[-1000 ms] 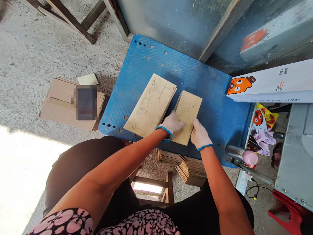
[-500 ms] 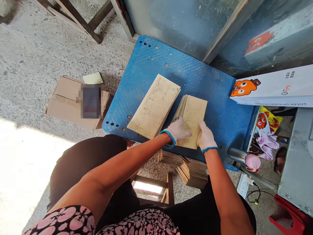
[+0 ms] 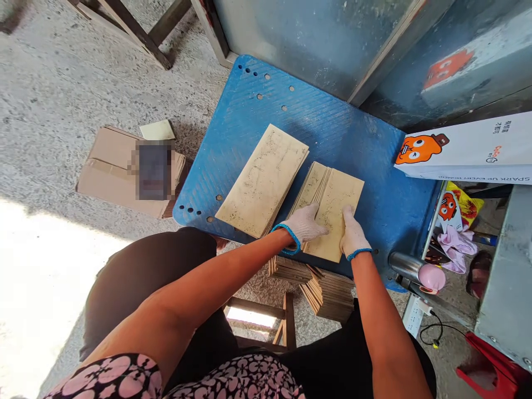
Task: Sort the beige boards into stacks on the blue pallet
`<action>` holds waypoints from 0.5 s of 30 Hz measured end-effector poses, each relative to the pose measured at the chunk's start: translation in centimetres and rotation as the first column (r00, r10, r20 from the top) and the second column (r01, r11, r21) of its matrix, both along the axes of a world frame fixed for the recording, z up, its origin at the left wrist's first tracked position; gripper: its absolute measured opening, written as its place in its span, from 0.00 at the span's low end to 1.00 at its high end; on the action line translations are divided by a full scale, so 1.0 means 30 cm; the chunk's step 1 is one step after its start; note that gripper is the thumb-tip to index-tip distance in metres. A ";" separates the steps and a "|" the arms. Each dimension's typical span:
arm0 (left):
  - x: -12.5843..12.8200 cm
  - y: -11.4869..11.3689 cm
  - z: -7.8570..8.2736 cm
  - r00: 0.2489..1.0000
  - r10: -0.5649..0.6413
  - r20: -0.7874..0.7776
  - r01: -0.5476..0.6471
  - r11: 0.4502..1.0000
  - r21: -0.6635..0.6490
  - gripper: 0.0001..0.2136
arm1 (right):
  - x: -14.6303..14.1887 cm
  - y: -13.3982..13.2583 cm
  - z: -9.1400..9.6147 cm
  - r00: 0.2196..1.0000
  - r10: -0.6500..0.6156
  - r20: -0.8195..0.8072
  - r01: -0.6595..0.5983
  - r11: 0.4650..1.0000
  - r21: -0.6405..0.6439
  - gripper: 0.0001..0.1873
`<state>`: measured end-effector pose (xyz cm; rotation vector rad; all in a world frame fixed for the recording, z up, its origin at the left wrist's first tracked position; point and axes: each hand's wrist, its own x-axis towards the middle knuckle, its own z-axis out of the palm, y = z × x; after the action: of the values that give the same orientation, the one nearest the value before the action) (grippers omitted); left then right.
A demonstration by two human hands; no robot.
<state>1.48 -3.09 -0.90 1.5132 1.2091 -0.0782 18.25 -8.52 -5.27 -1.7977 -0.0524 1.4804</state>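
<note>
A fanned stack of thin yellowish wooden boards [image 3: 341,194] lies on the blue plastic table [image 3: 249,138]. My left hand [image 3: 306,224], in a white knit glove with a blue cuff, rests over the fanned edges with thumb and fingers apart. At the right edge of the stack my right hand [image 3: 353,233], gloved the same way, grips the boards with its thumb on top and its other fingers mostly hidden. To the left sits a neater pile of larger boards [image 3: 266,177], speckled with dark marks, which neither hand holds.
More stacked boards [image 3: 328,293] stand below the table's near edge. A flask with a pink lid [image 3: 430,277] lies at the right, near a white paper bag [image 3: 461,147]. On the floor at left is a cardboard box [image 3: 108,166]. A glass-paned panel [image 3: 299,44] borders the far side.
The upper boards of the fanned stack have slid to the right with my right hand, so more edges show on the left. My left hand has shifted only slightly.
</note>
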 end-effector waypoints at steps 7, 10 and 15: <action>-0.004 0.012 -0.013 0.996 0.094 0.009 -0.094 0.996 -0.003 0.22 | -0.023 -0.014 0.022 0.998 -0.023 0.064 0.021 0.999 0.031 0.27; -0.003 0.025 -0.025 0.977 0.214 -0.012 -0.214 0.976 -0.034 0.20 | -0.031 -0.028 0.034 0.999 -0.026 0.040 0.025 0.999 0.034 0.30; -0.023 0.067 0.002 0.903 0.430 -0.010 -0.430 0.902 -0.041 0.32 | -0.038 -0.043 0.068 0.998 0.042 -0.050 -0.036 0.992 0.124 0.34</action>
<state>0.80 -1.07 -0.85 1.1779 1.5073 0.1905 17.09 -9.82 -3.25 -1.6673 -0.1500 1.5177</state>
